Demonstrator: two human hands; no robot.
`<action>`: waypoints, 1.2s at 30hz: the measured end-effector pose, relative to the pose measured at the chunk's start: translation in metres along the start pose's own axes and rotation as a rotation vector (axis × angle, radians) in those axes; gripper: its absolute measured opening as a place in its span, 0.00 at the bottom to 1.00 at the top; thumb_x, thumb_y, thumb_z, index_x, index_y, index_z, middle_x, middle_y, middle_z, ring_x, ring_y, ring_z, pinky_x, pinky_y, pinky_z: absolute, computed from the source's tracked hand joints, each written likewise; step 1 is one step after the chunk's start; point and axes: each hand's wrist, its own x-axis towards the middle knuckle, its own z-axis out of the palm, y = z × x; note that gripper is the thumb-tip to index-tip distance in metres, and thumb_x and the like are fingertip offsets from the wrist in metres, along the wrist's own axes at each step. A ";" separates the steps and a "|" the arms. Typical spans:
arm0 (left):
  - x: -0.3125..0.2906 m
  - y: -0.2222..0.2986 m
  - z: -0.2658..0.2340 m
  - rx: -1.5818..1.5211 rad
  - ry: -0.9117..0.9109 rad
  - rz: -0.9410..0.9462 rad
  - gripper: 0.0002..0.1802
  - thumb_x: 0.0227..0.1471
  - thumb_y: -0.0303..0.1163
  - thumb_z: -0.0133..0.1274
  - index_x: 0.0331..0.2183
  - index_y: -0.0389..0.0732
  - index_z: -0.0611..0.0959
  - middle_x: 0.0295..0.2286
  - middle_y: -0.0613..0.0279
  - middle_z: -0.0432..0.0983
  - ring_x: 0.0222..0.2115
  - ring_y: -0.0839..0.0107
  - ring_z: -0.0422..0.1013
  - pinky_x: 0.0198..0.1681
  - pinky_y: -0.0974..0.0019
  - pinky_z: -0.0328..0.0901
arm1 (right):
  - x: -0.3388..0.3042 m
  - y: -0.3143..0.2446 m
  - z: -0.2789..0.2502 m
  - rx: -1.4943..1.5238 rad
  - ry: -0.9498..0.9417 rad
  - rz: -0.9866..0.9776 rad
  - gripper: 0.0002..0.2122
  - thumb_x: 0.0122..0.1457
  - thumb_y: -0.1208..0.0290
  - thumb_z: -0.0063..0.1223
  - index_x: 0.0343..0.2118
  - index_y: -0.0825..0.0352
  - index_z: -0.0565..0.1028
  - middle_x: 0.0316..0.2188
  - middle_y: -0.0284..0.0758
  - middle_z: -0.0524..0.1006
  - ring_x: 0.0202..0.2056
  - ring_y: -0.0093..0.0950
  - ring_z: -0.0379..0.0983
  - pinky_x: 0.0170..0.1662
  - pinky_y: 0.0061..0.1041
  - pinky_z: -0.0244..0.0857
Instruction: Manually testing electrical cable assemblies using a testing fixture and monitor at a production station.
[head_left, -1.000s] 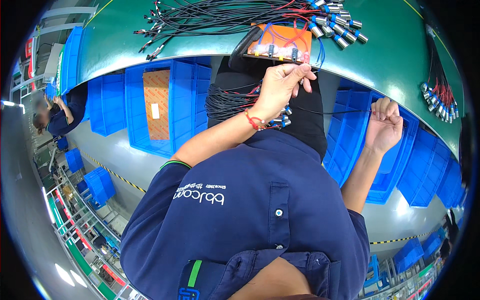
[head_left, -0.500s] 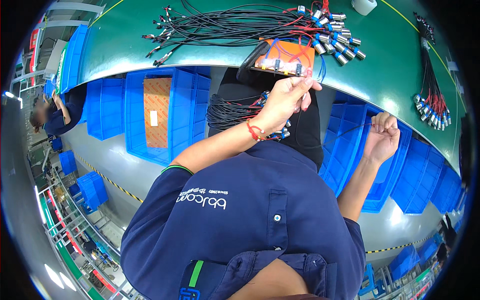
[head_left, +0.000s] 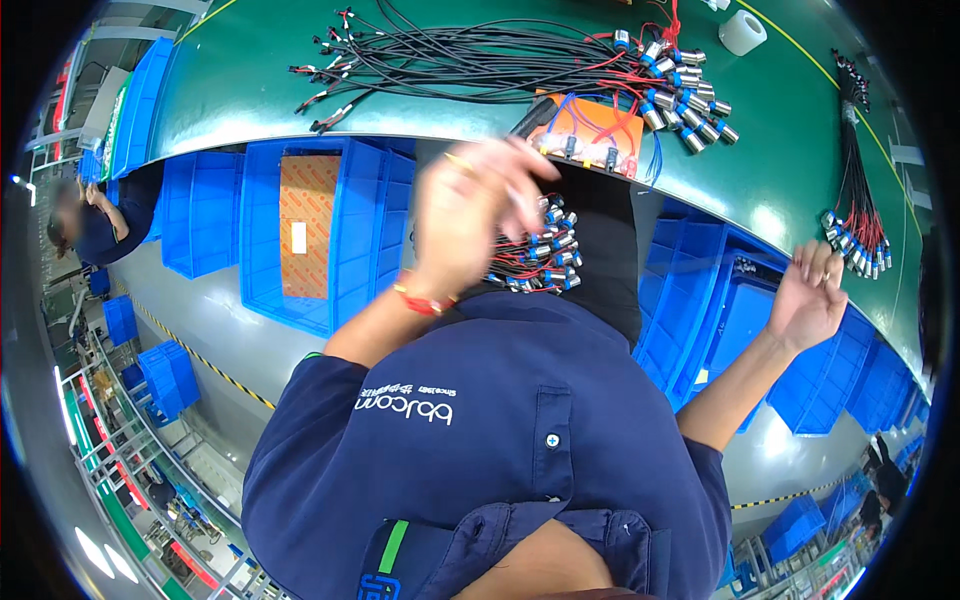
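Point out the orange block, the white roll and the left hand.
Orange block (head_left: 598, 127): head view, upper face.
White roll (head_left: 742, 37): head view, middle.
Left hand (head_left: 462, 208): head view, middle, motion-blurred.

A wide fisheye, the left of a head-worn pair, looks steeply down from just above the navy shirt (head_left: 480, 455). The left hand (head_left: 465, 212) and right hand (head_left: 808, 302) lie in the upper half of its view, which takes in the green bench (head_left: 230, 105) beyond them and grey floor (head_left: 232, 322) behind, bending toward the round rim.
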 end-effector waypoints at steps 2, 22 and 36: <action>0.021 0.014 -0.035 -0.195 0.260 0.321 0.16 0.64 0.37 0.43 0.36 0.34 0.78 0.27 0.60 0.76 0.16 0.79 0.67 0.17 0.78 0.60 | 0.018 0.009 0.019 0.108 -0.072 0.032 0.07 0.46 0.72 0.47 0.25 0.64 0.62 0.19 0.29 0.55 0.26 0.23 0.50 0.35 0.25 0.46; -0.021 -0.050 -0.118 0.625 0.024 -0.090 0.13 0.57 0.36 0.51 0.37 0.35 0.82 0.28 0.61 0.78 0.30 0.68 0.73 0.36 0.66 0.67 | 0.090 0.161 0.161 1.256 -0.383 0.573 0.04 0.54 0.75 0.37 0.23 0.66 0.62 0.20 0.30 0.60 0.24 0.21 0.55 0.32 0.19 0.52; -0.011 -0.051 -0.044 0.858 -0.268 -0.121 0.09 0.55 0.30 0.55 0.34 0.33 0.81 0.24 0.61 0.78 0.24 0.78 0.72 0.29 0.73 0.66 | 0.078 0.155 0.161 -1.116 -0.340 -0.586 0.04 0.54 0.74 0.40 0.27 0.66 0.68 0.20 0.31 0.63 0.26 0.23 0.58 0.33 0.22 0.51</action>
